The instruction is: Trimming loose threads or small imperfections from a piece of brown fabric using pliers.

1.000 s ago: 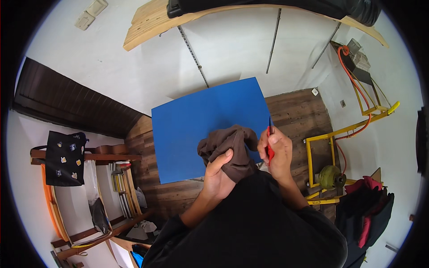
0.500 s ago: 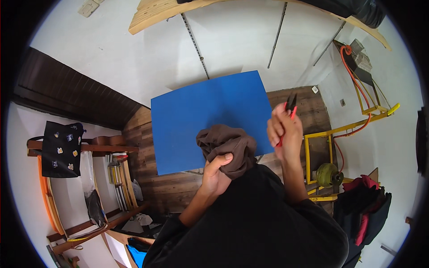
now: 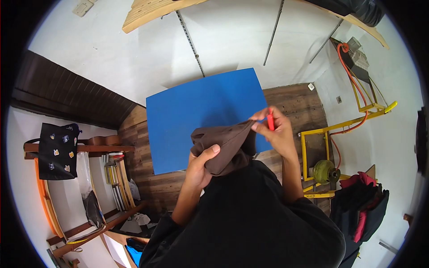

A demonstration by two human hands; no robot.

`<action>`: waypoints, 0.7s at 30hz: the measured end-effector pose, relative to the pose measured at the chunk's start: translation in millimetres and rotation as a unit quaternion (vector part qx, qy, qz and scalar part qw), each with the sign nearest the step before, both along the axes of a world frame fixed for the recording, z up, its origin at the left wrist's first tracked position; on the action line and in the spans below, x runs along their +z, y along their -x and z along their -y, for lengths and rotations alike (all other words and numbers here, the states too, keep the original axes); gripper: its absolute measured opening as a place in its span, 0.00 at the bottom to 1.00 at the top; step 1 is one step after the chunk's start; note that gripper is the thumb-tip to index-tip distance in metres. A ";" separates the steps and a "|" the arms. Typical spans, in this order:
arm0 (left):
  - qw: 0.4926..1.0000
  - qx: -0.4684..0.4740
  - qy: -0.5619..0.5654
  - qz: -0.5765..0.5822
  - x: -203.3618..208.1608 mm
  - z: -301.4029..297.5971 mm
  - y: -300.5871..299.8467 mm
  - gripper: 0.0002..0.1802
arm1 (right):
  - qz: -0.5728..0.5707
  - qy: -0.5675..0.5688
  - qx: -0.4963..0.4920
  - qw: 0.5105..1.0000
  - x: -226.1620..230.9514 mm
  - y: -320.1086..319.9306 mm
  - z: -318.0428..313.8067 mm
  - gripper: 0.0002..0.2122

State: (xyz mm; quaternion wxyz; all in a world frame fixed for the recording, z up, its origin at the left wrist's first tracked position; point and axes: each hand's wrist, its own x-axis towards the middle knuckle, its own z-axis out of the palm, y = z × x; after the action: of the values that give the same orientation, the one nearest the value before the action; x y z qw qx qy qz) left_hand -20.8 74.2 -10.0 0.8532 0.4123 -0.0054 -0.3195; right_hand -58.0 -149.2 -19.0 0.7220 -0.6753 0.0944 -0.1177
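A brown cloth (image 3: 222, 142), gathered and folded, is held up over the near part of the blue tabletop (image 3: 178, 109). My left hand (image 3: 199, 167) is closed on its left side, thumb lying on top. At the cloth's upper right corner, my right hand (image 3: 279, 131) pinches the edge between thumb and fingertips, pulling a seam taut. Tucked in that same hand are red-handled thread snips (image 3: 270, 120); their dark blades are hidden from view now.
A yellow metal frame (image 3: 303, 156) with an orange hose and a green gas cylinder (image 3: 322, 172) stands at right. Dark and red clothes (image 3: 359, 205) hang nearby. On the left are a wooden shelf (image 3: 105, 148) and a black bag (image 3: 58, 152).
My right hand has moved left from beside the table and taken hold of the cloth's corner. The bunched cloth is now stretched out toward it. The snips' blades have gone out of sight.
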 end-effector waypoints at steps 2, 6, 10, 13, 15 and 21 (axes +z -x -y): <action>0.996 -0.046 -0.077 -0.003 7.8 0.0 -5.0 0.25 | 0.052 -0.001 -0.020 0.998 2.7 -2.6 6.2 0.08; 0.993 -0.094 -0.066 -0.024 1.3 -0.6 -2.3 0.24 | 0.091 0.002 -0.003 0.996 12.2 -9.5 3.3 0.08; 0.996 -0.079 -0.033 0.017 -16.9 1.2 8.7 0.22 | 0.074 -0.013 -0.013 0.997 13.5 -14.8 1.6 0.07; 0.989 0.026 -0.073 0.126 -24.0 8.9 19.0 0.22 | 0.051 -0.017 -0.017 0.998 9.9 -17.1 3.1 0.07; 0.991 0.038 -0.058 0.118 -29.3 9.8 23.4 0.24 | 0.038 -0.018 -0.013 0.999 8.5 -18.4 3.3 0.07; 0.993 0.043 0.033 0.108 -27.7 13.3 28.2 0.28 | 0.009 -0.022 -0.024 0.999 2.6 -20.7 -2.4 0.07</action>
State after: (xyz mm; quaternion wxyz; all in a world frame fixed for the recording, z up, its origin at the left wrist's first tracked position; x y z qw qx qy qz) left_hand -49.0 60.9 -37.7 0.8737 0.4158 -0.0903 -0.2358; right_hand -37.3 -146.8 -16.4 0.7344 -0.6557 0.1066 -0.1391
